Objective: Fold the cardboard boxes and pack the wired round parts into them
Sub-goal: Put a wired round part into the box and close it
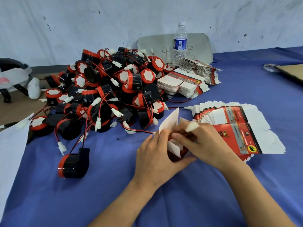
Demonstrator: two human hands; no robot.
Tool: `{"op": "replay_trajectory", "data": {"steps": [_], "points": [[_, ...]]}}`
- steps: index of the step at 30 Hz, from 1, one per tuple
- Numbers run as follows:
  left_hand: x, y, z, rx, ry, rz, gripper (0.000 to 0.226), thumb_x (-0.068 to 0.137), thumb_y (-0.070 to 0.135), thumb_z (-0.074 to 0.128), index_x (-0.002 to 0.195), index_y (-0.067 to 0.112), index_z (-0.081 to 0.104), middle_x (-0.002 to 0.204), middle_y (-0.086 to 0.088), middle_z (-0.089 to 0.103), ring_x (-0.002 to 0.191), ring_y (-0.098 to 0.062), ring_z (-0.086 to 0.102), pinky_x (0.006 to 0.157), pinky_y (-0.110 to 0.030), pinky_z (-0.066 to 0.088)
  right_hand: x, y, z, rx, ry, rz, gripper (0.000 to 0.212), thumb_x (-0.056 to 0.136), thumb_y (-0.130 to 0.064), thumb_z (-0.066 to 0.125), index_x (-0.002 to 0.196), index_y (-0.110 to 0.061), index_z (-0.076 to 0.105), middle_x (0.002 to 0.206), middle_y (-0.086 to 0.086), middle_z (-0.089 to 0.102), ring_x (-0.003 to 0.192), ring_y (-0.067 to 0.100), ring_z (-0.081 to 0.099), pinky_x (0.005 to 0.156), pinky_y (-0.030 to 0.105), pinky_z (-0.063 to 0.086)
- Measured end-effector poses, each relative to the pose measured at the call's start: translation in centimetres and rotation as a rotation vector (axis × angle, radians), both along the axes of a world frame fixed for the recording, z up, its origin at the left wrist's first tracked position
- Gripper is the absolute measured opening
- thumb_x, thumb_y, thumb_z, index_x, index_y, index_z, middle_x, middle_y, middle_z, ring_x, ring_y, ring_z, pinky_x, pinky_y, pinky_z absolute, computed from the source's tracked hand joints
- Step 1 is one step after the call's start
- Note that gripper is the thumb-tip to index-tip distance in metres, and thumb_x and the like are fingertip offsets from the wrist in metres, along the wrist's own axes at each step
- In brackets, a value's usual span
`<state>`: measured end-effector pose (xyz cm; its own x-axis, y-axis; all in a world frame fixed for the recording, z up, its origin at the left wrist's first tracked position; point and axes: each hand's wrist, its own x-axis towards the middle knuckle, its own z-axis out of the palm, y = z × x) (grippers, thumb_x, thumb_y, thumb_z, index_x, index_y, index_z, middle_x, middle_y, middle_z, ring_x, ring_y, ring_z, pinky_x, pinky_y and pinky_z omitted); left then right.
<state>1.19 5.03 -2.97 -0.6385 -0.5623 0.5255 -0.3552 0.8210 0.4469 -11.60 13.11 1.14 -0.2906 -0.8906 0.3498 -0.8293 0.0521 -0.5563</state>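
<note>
Near edge: desk [114, 194] under blue cloth, both forearms in from the bottom. Left hand [154, 156] grips a half-folded box [175, 155] from its left side, thumb under the red bottom edge, fingers up by the tall white flap [170, 120], which stands upright. Right hand [206, 141] reaches over from the right, fingers bent onto the inner flaps at the box's open top. It's blurred, so can't tell if it pinches or just presses. White wrap [191, 126] on one right finger. Box sits on the desk, centre-right, btw the two hands.

Left of that: one loose round part [73, 164], black body w/ red rim, on its side, wire running up toward the pile. Far left edge: white paper sheet [11, 145] over the cloth.

Just right of the hands, partly under the right wrist: fanned flat boxes [237, 128], red/white print up.

Mid desk: big pile of round parts [106, 89], red/black w/ white connectors, wires tangled. Against its right side: flat-box stacks [180, 82], second lot [198, 68] behind.

Back: water bottle [180, 41] upright, in front of a grey board [150, 43] leaning on the wall [82, 22]. Back left: grey-white headgear [13, 74]. Back right: tape roll [270, 68] beside a cardboard sheet [291, 71].
</note>
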Motion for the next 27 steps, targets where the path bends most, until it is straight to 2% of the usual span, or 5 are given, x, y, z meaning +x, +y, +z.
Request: {"op": "replay_trajectory", "data": {"steps": [6,10,15,21,27], "points": [[0.2,-0.5,0.3,-0.013,0.052,-0.033,0.029,0.083,0.047,0.054,0.085,0.019,0.058,0.136,0.002,0.047,0.069,-0.013,0.06,0.043,-0.029,0.047,0.6,0.0,-0.2,-0.075,0.026,-0.035,0.029,0.096,-0.026,0.049,0.073,-0.012,0.06,0.059,-0.004,0.061,0.052,0.01,0.052,0.054,0.028,0.041],[0.4,-0.5,0.1,-0.191,0.136,-0.015,0.017,0.09,0.019,0.053,0.09,0.015,0.07,0.156,0.0,0.02,0.131,-0.029,0.043,0.073,-0.045,0.056,1.5,-0.2,-0.1,-0.129,-0.044,-0.054,0.035,0.095,-0.025,0.04,0.06,-0.03,0.042,0.054,-0.015,0.046,0.053,0.006,0.048,0.052,0.015,0.03],[0.4,0.1,0.2,-0.308,-0.05,0.046,0.005,0.075,0.02,0.063,0.07,0.021,0.064,0.158,0.006,0.024,0.143,-0.033,0.026,0.104,-0.073,0.022,1.3,-0.6,-1.0,-0.126,-0.042,-0.07,0.015,0.098,-0.013,0.046,0.085,-0.006,0.05,0.07,0.002,0.054,0.061,0.02,0.051,0.058,0.039,0.04],[0.5,0.1,1.0,-0.254,-0.142,0.065,0.03,0.076,0.058,0.057,0.082,0.03,0.069,0.158,0.005,0.026,0.14,-0.033,0.034,0.101,-0.075,0.025,1.4,-0.5,-0.8,-0.275,-0.014,-0.074,0.008,0.091,-0.012,0.064,0.086,-0.007,0.059,0.074,-0.001,0.062,0.062,0.014,0.056,0.058,0.028,0.045],[0.4,-0.7,0.9,-0.131,-0.092,0.049,0.031,0.076,0.05,0.075,0.067,0.022,0.063,0.157,0.01,0.02,0.139,-0.033,0.036,0.099,-0.073,0.03,0.9,0.1,0.1,-0.536,-0.27,-0.169,0.016,0.087,-0.037,0.062,0.085,-0.021,0.061,0.073,-0.007,0.067,0.065,0.014,0.068,0.062,0.031,0.055]]}}
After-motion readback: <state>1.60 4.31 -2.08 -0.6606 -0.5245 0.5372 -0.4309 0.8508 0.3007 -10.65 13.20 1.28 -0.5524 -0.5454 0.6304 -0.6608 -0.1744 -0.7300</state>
